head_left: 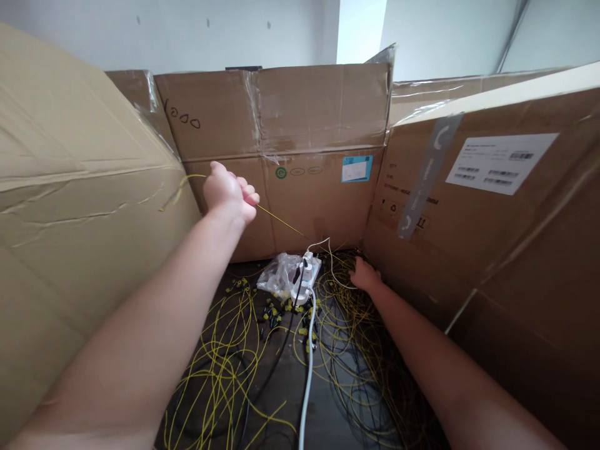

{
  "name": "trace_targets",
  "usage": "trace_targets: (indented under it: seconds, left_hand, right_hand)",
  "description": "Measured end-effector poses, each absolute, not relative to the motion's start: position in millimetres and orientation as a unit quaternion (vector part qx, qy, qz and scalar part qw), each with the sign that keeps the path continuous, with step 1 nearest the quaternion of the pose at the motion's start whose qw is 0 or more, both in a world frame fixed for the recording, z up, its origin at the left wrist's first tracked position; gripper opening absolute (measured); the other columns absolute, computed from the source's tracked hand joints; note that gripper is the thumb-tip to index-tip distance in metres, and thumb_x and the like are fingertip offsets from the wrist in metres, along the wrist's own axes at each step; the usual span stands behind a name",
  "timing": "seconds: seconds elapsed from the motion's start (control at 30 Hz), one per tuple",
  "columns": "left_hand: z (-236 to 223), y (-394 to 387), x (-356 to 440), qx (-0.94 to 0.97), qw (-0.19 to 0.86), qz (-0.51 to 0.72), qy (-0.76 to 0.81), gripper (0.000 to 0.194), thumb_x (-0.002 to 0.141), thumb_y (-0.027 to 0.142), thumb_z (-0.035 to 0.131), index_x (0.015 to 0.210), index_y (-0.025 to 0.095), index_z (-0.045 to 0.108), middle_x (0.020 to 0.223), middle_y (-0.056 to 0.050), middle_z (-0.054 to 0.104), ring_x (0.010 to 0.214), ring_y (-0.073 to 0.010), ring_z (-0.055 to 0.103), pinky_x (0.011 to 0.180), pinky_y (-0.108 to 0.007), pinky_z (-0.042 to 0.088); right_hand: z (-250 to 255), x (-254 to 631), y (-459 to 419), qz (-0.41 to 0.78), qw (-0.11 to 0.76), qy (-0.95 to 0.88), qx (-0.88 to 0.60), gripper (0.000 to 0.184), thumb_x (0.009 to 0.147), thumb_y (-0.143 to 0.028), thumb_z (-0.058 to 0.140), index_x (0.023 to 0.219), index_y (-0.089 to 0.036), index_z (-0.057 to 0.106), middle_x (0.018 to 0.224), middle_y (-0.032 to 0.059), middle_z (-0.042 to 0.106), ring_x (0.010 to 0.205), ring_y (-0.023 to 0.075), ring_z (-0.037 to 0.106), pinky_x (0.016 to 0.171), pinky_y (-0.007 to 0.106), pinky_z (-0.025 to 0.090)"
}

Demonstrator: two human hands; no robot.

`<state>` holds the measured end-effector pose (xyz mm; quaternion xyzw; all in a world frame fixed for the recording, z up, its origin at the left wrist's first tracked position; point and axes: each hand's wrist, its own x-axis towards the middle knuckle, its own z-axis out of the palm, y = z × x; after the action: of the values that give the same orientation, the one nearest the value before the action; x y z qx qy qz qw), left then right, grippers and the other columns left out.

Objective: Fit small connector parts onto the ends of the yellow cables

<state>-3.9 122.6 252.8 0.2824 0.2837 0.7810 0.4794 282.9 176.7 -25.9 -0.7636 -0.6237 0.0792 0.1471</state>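
Note:
My left hand [229, 192] is raised in front of the back cardboard wall, fingers closed round a thin yellow wire [281, 221]. One loose end of the wire curls out to the left of the fist. On the other side it runs straight down towards the right. Low at the right, my right hand [365, 274] reaches into a tangled heap of yellow wires [356, 312], its fingers curled down on them. The fingertips are partly hidden there. A white power strip [316, 269] with plugs in it lies between the two hands.
Tall cardboard panels stand at the left [70, 156], back [319, 112] and right [469, 219]. Beside the strip are a crumpled clear plastic bag [276, 275] and small yellow-and-black pieces [274, 312]. More yellow wire [220, 356] and a white cable [308, 375] lie across the dark surface.

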Motion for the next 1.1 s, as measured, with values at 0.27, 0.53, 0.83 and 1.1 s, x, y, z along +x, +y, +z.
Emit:
trace_targets:
  seconds: [0.27,0.53,0.83,1.1]
  left_hand:
    - [305.8,102.9,-60.2,0.313,0.363,0.823,0.304,0.038,0.091,0.036,0.021,0.057,0.019,0.017,0.049,0.006,0.009,0.043,-0.002,0.01,0.049,-0.018,0.005]
    - [328.7,89.1,-89.1,0.321,0.288,0.855,0.288,0.039,0.091,0.043,0.017,0.06,0.019,0.016,0.053,0.006,0.011,0.043,-0.0019,0.011,0.048,-0.017,0.008]
    - [289.3,86.3,-58.0,0.374,0.324,0.811,0.311,0.041,0.088,0.052,0.025,0.062,0.021,0.018,0.053,0.007,0.011,0.038,-0.0021,0.009,0.041,-0.016,0.006]
    - [265.6,75.2,-47.3,0.363,0.381,0.805,0.276,0.046,0.083,0.053,0.037,0.055,0.02,0.02,0.042,0.008,0.012,0.032,-0.0041,0.008,0.032,-0.021,0.004]
  right_hand:
    - [-26.1,292.4,181.7,0.094,0.145,-0.606,-0.776,0.055,0.079,-0.03,0.049,0.13,-0.017,0.032,0.127,0.0167,0.044,0.118,0.0282,0.042,0.09,0.047,0.036]
    - [-21.3,283.4,178.1,0.079,0.168,-0.587,-0.788,0.049,0.075,-0.03,0.053,0.12,-0.012,0.041,0.118,0.0201,0.048,0.113,0.0327,0.045,0.089,0.052,0.034]
    - [25.6,251.8,153.2,-0.072,0.455,-0.584,-0.668,0.05,0.072,-0.016,0.043,0.121,-0.011,0.039,0.123,0.0167,0.044,0.116,0.0268,0.039,0.096,0.042,0.031]
    - [94.8,171.0,80.2,0.539,0.293,-0.744,-0.264,0.071,0.062,-0.01,0.043,0.13,-0.021,0.029,0.056,-0.0037,0.057,0.038,0.0109,0.047,0.037,0.021,0.038]
